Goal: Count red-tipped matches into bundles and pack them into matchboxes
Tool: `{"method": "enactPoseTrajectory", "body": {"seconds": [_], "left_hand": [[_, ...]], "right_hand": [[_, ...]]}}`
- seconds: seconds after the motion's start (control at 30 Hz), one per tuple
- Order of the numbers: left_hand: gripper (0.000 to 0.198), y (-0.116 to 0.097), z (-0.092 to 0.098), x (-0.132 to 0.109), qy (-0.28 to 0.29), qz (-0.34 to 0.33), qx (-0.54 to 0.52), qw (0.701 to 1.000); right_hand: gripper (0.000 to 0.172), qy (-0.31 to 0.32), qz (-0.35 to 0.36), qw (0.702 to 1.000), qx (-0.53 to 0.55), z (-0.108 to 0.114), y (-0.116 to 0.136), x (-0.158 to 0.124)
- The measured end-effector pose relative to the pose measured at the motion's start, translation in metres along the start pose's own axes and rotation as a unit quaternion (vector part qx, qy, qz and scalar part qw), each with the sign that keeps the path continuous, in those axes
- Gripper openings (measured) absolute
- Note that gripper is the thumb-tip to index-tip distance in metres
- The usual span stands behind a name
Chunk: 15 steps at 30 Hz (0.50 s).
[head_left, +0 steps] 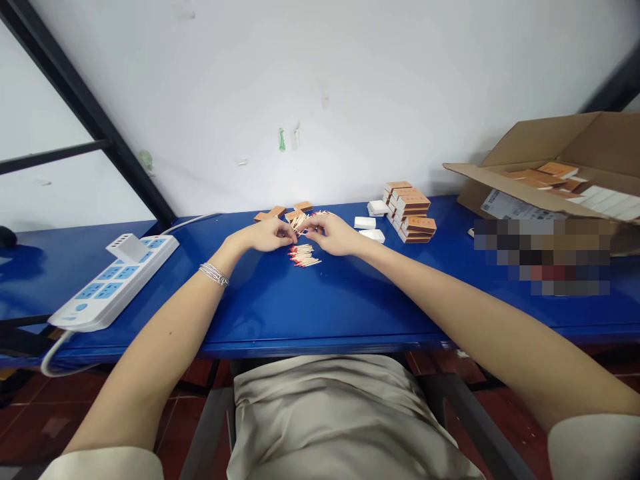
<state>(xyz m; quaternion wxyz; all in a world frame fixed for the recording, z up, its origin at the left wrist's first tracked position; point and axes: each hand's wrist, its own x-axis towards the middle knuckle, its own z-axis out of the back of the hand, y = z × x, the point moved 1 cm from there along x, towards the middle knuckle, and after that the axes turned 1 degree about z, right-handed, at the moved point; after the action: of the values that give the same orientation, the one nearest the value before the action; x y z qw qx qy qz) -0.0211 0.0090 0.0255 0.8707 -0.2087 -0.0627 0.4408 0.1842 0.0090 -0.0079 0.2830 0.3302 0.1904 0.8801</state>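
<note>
My left hand (267,235) and my right hand (333,234) meet over the blue table (310,300), fingers pinched together on a small bunch of red-tipped matches (300,222). Just in front of the hands a loose pile of matches (303,255) lies on the table. Behind the hands lie a few orange matchboxes (280,211). A silver bracelet (213,273) sits on my left wrist.
A stack of orange matchboxes (411,212) and white inner trays (365,223) stand to the right. An open cardboard box (550,173) with more boxes sits at the far right. A white-and-blue power strip (113,280) lies at the left. A white wall rises behind.
</note>
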Motion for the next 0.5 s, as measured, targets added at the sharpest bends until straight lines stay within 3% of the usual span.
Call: {"method": "enactPoseTrajectory", "body": {"seconds": [0.3,0.5], "left_hand": [[0.030,-0.004,0.000,-0.001,0.010,0.013,0.011,1.000],[0.029,-0.003,-0.002,0.001,0.007,-0.007,0.010,1.000]], "right_hand": [[0.006,-0.010,-0.051,0.987,0.155,-0.008,-0.002,-0.002],[0.019,-0.062,-0.061,0.975,0.204,-0.012,0.001,-0.002]]}}
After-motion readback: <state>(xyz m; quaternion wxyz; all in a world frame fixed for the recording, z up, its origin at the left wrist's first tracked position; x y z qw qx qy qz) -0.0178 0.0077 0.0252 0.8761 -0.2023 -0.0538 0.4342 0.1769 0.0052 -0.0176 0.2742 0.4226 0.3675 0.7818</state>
